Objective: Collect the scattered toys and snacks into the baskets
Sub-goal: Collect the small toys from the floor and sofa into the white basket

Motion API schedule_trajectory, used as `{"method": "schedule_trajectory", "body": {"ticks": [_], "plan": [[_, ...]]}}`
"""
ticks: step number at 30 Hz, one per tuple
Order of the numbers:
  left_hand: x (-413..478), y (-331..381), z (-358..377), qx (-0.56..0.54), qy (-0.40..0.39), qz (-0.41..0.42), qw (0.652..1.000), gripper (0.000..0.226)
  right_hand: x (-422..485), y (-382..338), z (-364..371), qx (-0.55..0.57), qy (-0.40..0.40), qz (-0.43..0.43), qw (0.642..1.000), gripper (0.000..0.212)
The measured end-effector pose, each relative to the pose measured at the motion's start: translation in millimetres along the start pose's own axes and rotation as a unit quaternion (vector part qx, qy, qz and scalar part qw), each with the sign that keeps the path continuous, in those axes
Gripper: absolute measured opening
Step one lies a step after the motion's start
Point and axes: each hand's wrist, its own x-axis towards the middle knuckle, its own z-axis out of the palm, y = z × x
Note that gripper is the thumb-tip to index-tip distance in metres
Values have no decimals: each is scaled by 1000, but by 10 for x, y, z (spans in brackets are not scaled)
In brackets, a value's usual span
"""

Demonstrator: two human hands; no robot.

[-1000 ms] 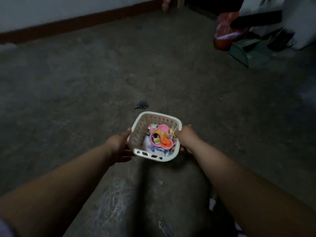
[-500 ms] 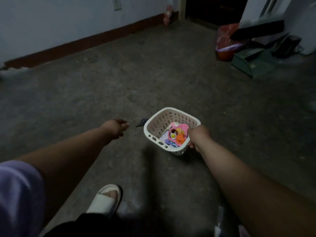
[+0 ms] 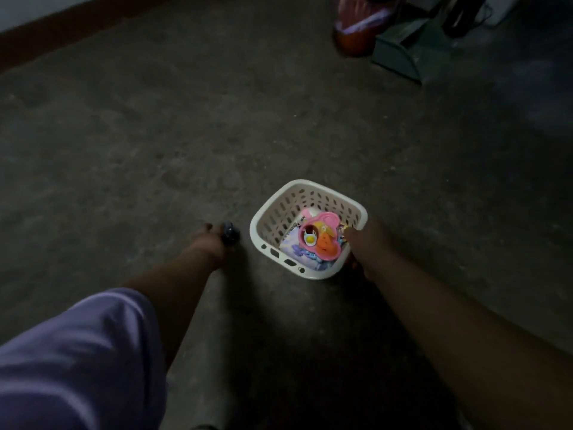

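Observation:
A white perforated basket (image 3: pixel 280 209) stands on the dim concrete floor, right of centre. Inside it lie a pink and orange toy (image 3: pixel 322 235) and some purple packets (image 3: pixel 297 251). My right hand (image 3: pixel 361 245) grips the basket's right rim. Just left of the basket, a small dark blue toy (image 3: pixel 231 233) lies on the floor. My left hand (image 3: pixel 209 245) is down at that toy, its fingertips curled around it. The low light blurs the fingers.
A red bag (image 3: pixel 356 29) and a green dustpan-like box (image 3: pixel 400 55) sit at the far right. A dark red skirting board (image 3: pixel 46 35) runs along the far left wall. My purple sleeve (image 3: pixel 77 352) fills the lower left.
My left hand let go of the basket, swung left and came down onto the small dark toy. My right hand kept hold of the basket and carried it up beside the toy.

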Motion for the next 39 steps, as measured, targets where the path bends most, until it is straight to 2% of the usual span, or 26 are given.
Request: {"method": "schedule_trajectory", "body": {"ticks": [3,6,7,9,12,15,17,19,22,24,26,28,30,32,34,35,36,37,39], "plan": [[371,-41,166,-18,7,4,1000,76,124,42,63,32,18,26,999,33],[657,-95,376,-37,-1,41,998,56,202,152,121,61,41,43,996,28],[708,-101,431,21,28,68,997,49,213,184,127,66,49,46,996,27],[752,-93,491,67,54,85,993,38,210,242,110,66,63,57,994,27],[720,64,462,15,87,69,994,35,154,297,25,58,81,60,993,26],[616,392,276,-66,112,92,987,44,105,341,-71,60,102,62,991,28],[458,740,133,-114,167,126,971,45,77,357,-144,64,112,51,990,29],[235,1099,-19,-153,209,200,945,45,36,355,-248,62,129,50,989,30],[-179,1572,-138,-167,173,366,899,47,-24,396,-469,65,136,47,987,34],[-460,1766,-130,-99,126,474,866,50,-68,430,-619,70,134,46,987,36],[-659,1911,-26,-8,88,539,838,51,-154,494,-834,81,136,48,986,37],[-861,2003,119,77,60,553,827,52,-294,603,-1095,80,128,32,988,37],[-1018,2113,277,116,109,569,807,58,-403,771,-1387,91,130,23,987,37],[-1347,2397,490,137,173,547,807,66,-599,1082,-1851,98,155,30,983,35],[-1372,2479,439,88,166,434,881,73,-594,1077,-1967,84,150,19,985,33],[-1469,2597,489,42,116,375,919,79,-636,1157,-2121,78,160,20,984,32],[-1675,2782,635,-21,17,308,951,79,-759,1322,-2362,83,169,25,982,31],[-1907,2967,778,-107,-73,243,961,71,-848,1499,-2594,83,179,28,980,30],[-2254,3157,993,-216,-200,139,945,44,-903,1739,-2832,76,192,32,978,28]]}}
